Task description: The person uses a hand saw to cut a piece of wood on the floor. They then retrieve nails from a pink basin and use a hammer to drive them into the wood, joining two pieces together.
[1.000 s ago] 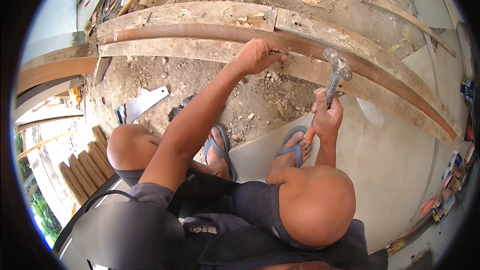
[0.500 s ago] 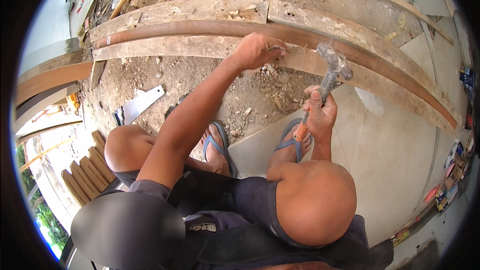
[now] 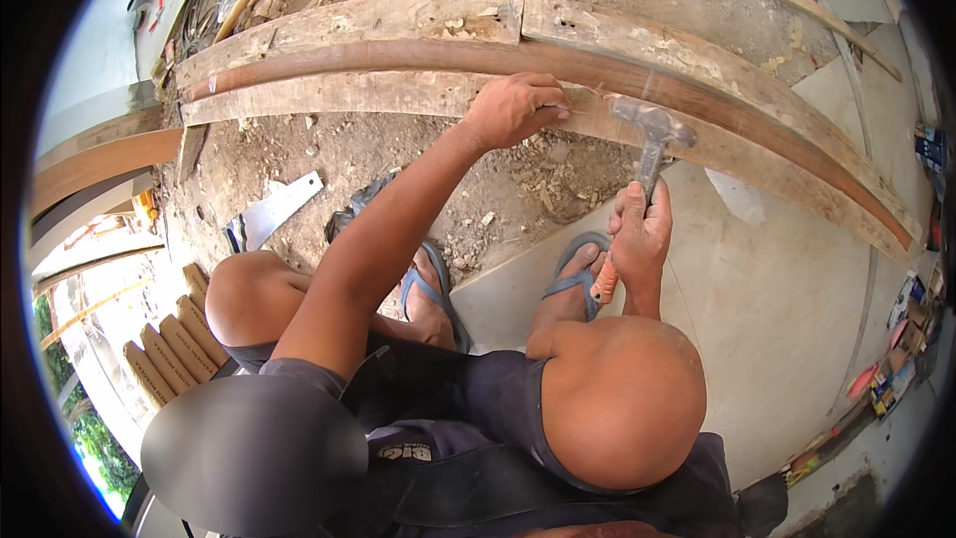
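Observation:
My right hand (image 3: 640, 231) is wrapped round the handle of a claw hammer (image 3: 653, 147), dark metal with an orange grip end. Its head is over the near wooden plank (image 3: 334, 95), just right of my left hand (image 3: 515, 110). That left hand rests on the plank with fingers curled and thumb pressed against them; what they pinch, if anything, is too small to name. Behind the near plank runs a reddish-brown timber (image 3: 398, 55), and beyond it another weathered plank (image 3: 388, 18) with a joint near its middle.
A handsaw (image 3: 279, 209) lies on the dirt to the left, near my knee. My sandalled feet stand below the planks, beside a pale tile slab (image 3: 757, 269). Wood scraps litter the ground beyond; stacked cartons (image 3: 179, 344) stand at left, assorted items line the right wall.
The hammer head has turned more level and shifted slightly down and left. My right hand has lowered a little with it. My left hand stays closed at the plank.

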`<state>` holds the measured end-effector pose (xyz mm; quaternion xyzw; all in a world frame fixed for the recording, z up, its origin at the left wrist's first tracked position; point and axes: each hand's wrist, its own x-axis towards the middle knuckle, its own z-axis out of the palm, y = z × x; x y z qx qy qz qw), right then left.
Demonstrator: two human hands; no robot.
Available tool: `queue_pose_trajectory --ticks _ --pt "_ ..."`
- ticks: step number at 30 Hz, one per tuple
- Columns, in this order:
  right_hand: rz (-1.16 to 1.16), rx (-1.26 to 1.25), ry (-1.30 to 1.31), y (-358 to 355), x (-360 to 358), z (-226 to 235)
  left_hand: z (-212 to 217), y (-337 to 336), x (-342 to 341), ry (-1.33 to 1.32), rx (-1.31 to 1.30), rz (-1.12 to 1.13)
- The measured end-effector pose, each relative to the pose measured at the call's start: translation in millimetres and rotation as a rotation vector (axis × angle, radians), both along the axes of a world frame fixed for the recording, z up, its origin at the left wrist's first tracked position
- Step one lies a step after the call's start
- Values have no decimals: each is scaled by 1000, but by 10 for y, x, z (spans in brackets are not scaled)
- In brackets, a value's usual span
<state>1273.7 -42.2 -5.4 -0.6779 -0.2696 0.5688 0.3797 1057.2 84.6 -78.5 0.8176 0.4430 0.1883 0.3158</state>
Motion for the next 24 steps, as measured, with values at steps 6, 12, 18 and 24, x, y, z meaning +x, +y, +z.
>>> queue_pose_trajectory --ticks 6,12,18,24 --pt "-445 379 128 30 -222 250 -37 12 -28 21 -18 -11" --pt "26 -13 224 -16 -253 -97 -12 3 -2 -21 -15 -13" --pt "-357 354 139 22 -267 -26 -28 35 -12 -17 11 -9" --pt "71 -6 196 -92 -304 -221 -2 15 -14 -10 14 24"
